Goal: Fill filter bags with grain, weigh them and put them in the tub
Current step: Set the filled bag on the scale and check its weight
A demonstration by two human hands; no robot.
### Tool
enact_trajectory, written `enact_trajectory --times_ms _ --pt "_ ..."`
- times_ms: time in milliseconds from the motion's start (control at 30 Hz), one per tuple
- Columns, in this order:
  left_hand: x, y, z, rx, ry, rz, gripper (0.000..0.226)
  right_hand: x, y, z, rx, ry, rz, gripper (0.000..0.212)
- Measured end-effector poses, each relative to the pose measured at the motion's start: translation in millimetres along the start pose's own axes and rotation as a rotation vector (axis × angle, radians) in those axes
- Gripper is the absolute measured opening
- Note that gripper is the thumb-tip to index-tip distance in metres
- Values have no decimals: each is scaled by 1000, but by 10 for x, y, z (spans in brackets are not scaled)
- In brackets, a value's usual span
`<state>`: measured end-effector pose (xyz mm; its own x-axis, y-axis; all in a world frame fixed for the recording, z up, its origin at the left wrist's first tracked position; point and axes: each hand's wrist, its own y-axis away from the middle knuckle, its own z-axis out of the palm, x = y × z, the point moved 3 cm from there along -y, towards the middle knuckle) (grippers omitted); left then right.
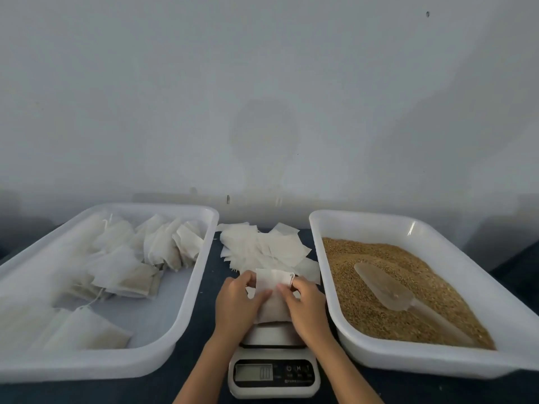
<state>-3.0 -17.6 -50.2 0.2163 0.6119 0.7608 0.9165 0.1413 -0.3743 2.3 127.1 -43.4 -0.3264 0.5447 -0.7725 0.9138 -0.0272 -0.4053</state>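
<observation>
Status: mid-run, looks approx halfway or less, judging by stock left. Left tub (186, 287) already has a good batch of filled bags (137, 258) lying in it, some stacked at the back, a few toward the near corner. Pile of empty bags (262, 246) sits on the bench (210, 330) between the two tubs, so plenty left to do. Right tub (326, 258) is loaded with grain (364, 287); clear scoop (385, 290) lies on top of the grain, not in use.

Current bag (272, 298): sitting on the scale (274, 371) platform, both my hands on it. Left hand (236, 304) grips the left edge, right hand (306, 307) pinches the top right by the drawstring; both grips closed on the bag, not loose. Lower part looks darker and bulged, so I judge it's filled. Top flap is white, flat, creased, mouth not cinched as far as I can see.

Display readout too blurred to read, can't confirm wt.

Left for this one: close, check wt, drop in left tub.
</observation>
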Motion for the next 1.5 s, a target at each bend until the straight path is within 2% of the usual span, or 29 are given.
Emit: enact_trajectory --times_ms 100,233,500,833,1067,1167,1267,1400,1500 --pt "-77 -20 -59 26 159 -48 19 95 -10 -68 -69 -50 8 12" --pt "-221 -26 -150 87 343 -166 19 247 86 -109 -120 -209 146 37" --pt "-424 19 -219 176 507 -294 11 268 148 -104 -65 -410 192 31" --pt "-414 27 -214 203 531 -300 15 279 136 -87 -53 -488 187 35" --pt "-379 8 -206 157 458 -262 14 312 112 -73 -42 -452 199 30" --pt "-322 -10 -184 80 393 -208 12 306 60 -49 -47 -349 179 22" --pt "-196 -35 -89 -53 290 -176 7 244 -34 -9 -55 -184 119 22" --pt "34 -146 -28 -150 -28 -157 52 84 -191 107 -105 2 106 29" --pt "179 -222 -60 -156 -160 -141 67 -49 -262 148 -94 65 121 30"
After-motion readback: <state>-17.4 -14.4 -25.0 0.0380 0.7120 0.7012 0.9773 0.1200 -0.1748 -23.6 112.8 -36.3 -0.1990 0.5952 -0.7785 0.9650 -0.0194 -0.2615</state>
